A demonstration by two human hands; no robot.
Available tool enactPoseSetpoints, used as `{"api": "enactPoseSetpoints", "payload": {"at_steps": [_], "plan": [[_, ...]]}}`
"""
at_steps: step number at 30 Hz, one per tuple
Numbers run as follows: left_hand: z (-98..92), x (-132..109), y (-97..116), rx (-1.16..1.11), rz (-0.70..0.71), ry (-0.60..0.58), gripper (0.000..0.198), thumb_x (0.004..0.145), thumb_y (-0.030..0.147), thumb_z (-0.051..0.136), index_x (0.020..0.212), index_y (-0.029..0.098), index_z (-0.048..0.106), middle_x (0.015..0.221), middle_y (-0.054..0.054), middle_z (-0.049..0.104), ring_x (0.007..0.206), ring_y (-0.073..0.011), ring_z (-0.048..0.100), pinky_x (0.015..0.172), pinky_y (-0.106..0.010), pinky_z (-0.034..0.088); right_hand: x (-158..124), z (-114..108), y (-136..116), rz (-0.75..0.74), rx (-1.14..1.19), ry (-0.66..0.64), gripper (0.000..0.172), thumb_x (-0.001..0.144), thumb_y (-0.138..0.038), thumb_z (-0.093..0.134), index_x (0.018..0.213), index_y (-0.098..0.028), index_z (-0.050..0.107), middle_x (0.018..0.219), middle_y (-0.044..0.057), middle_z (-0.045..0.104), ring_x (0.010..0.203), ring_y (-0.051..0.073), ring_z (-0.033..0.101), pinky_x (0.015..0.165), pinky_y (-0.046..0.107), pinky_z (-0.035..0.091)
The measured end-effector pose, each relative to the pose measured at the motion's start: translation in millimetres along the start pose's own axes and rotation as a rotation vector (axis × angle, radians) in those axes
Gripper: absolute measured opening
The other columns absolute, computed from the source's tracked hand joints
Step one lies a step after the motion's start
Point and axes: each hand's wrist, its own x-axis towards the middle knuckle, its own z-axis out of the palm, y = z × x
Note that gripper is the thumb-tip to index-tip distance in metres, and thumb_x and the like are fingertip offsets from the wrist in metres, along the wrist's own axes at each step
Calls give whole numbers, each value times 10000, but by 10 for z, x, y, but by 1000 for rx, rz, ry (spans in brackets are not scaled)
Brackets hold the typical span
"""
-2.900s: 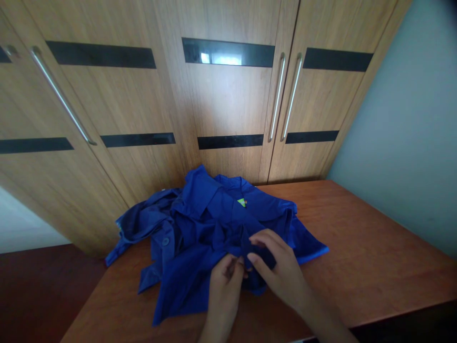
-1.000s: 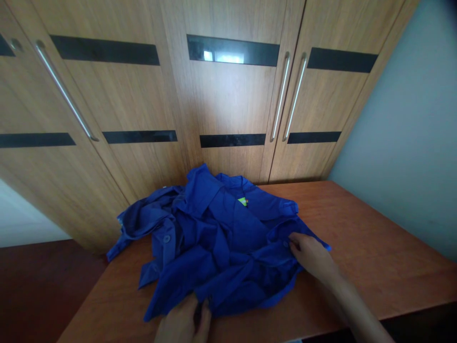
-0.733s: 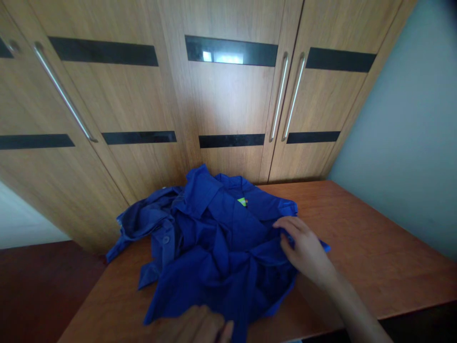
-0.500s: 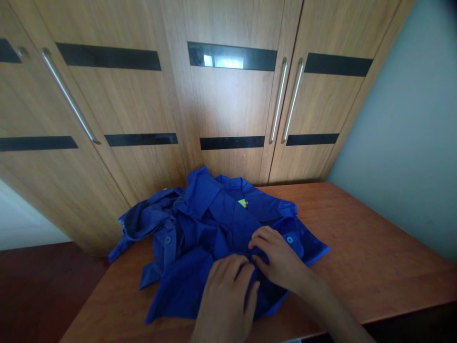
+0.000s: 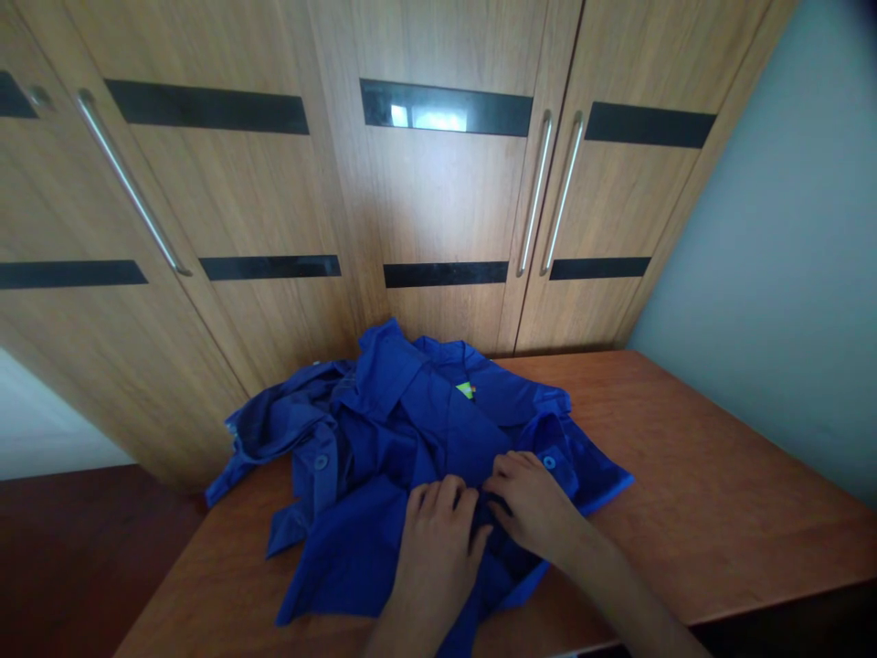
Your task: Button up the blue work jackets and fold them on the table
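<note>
A blue jacket (image 5: 384,448) with a collar and large buttons lies crumpled on a wooden surface, a small yellow-green label showing near its neck. My left hand (image 5: 442,530) is on the front part of the jacket, fingers bent and closed on the cloth. Close beside it on the right, my right hand (image 5: 531,503) pinches the same cloth, just below a round blue button (image 5: 549,462). The fingertips of both hands are partly hidden in the folds. A strip of blue fabric hangs down beside my left wrist, at the front edge.
The reddish-brown wooden top (image 5: 692,475) extends to the right, up to a pale blue-grey wall (image 5: 774,302). Behind the jacket stands a wooden wardrobe (image 5: 445,201) with long metal handles (image 5: 534,192) and dark strips. Dark red floor (image 5: 82,548) shows at the lower left.
My left hand has moved forward, away from me, and my right hand slightly back, bringing them closer together. The cloth between them has shifted, and a strip now hangs below my left hand.
</note>
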Motion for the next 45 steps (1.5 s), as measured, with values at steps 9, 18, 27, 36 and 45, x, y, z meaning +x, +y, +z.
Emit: {"api": "enactPoseSetpoints", "payload": {"at_steps": [9, 18, 27, 36, 45], "plan": [[-38, 60, 44, 70, -10, 29, 211, 884, 171, 496, 1054, 226, 607, 1009, -45, 610, 942, -232, 553, 837, -405, 377, -7, -92, -4, 13, 200, 98, 164, 862, -126, 560, 855, -236, 682, 848, 3, 588, 865, 168, 519, 779, 302, 386], [-221, 290, -5, -112, 74, 68, 287, 859, 62, 462, 1009, 220, 649, 982, -30, 670, 915, -221, 540, 817, -379, 409, -26, -263, -96, 50, 287, 215, 174, 847, -106, 528, 852, -214, 664, 825, 6, 590, 778, 141, 559, 706, 255, 433], [-66, 239, -92, -488, 71, 88, 388, 867, 35, 411, 1064, 248, 669, 1031, -28, 686, 924, -175, 575, 844, -333, 469, 37, 11, -26, 203, 274, 333, 167, 850, -153, 526, 846, -214, 682, 844, 29, 627, 790, 166, 606, 729, 275, 482], [-375, -87, -346, -379, 142, 313, 278, 906, 97, 442, 1088, 237, 600, 1040, -52, 663, 979, -185, 577, 852, -333, 476, -136, -538, 467, 331, 406, 735, 133, 850, -283, 578, 788, -212, 671, 792, 26, 643, 735, 173, 602, 669, 287, 468], [-211, -138, -423, 9, 33, 122, 526, 772, 11, 439, 1250, 215, 520, 1098, -66, 655, 1058, -245, 561, 907, -441, 458, -264, -237, 674, 331, 41, 372, 247, 830, -180, 533, 1044, -213, 653, 1029, 83, 637, 952, 250, 601, 860, 417, 486]]}}
